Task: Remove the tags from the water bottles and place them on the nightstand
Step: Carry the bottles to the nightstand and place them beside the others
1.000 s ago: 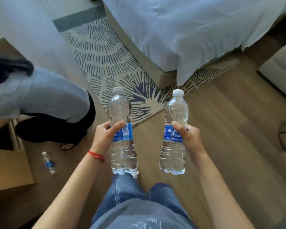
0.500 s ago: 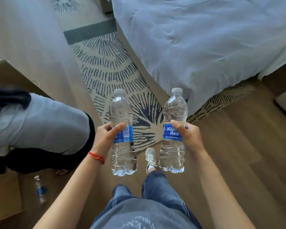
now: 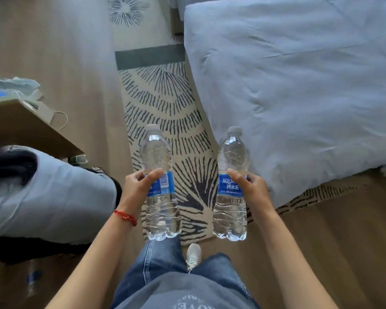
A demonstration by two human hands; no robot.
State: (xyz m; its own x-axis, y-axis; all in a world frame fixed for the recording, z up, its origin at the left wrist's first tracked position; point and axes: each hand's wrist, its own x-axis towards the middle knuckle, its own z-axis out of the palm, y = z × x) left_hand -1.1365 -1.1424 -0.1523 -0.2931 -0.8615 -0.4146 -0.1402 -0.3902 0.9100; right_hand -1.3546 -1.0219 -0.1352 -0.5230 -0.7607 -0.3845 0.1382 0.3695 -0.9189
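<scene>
A: Where are the two clear plastic water bottles with blue wrap labels?

B: Both are held upright in the air, above a cream rug with dark radiating strokes [image 3: 165, 103]. The left bottle [image 3: 159, 186] is in the person's left hand [image 3: 138, 188], the right bottle [image 3: 231, 186] in the right hand [image 3: 253, 188], the two bottles near each other but apart.

A: And the fingers?

B: On each hand they are curled round the label band, thumb across the front, pinching the bottle at its waist. No hanging tag shows on either neck; the blue label [image 3: 163, 185] on the left bottle and its mate [image 3: 228, 186] are the only wraps in view.

A: How will they handle?

B: They look full, so probably weighty for their size. The walls are thin and ribbed, likely to give under a hard squeeze, and smooth enough to slip. The ribbed waist seems the firmest hold; peeling needs one hand free.

A: Surroundings?

B: A bed under a pale blue-white duvet [image 3: 299, 85] lies to the right and a second person in grey [image 3: 54, 197] crouches at left. No nightstand is clearly visible.
</scene>
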